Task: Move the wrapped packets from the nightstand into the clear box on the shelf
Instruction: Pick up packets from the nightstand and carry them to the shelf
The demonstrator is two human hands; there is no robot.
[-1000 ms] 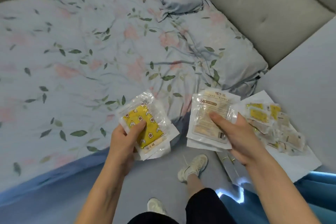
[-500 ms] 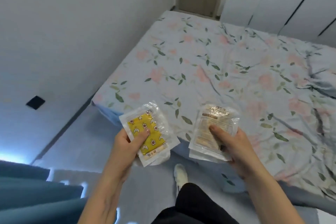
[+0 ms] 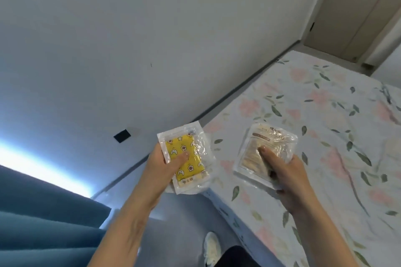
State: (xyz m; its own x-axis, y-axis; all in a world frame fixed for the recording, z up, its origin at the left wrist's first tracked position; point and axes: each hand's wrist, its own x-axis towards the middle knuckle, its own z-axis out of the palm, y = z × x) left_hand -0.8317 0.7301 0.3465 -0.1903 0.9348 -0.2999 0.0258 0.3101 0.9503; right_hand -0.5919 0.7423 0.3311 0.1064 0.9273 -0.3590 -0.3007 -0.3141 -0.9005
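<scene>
Floral-sheeted bed beside a plain white wall. Left of the bed's corner, the left hand pinches a yellow star-print packet in clear wrap, thumb on top. Over the bed, the right hand grips a beige clear-wrapped packet, thumb pressing its face.

Bare forearms, dark trousers and a pale laced sneaker.

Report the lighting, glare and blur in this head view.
Head view: a bright strip of light at lower left blows out white; the packets' wrap glints, most on the yellow packet in the left hand; print on the beige packet in the right hand is too soft to read; wide-angle lens tilts the wall and bed.
</scene>
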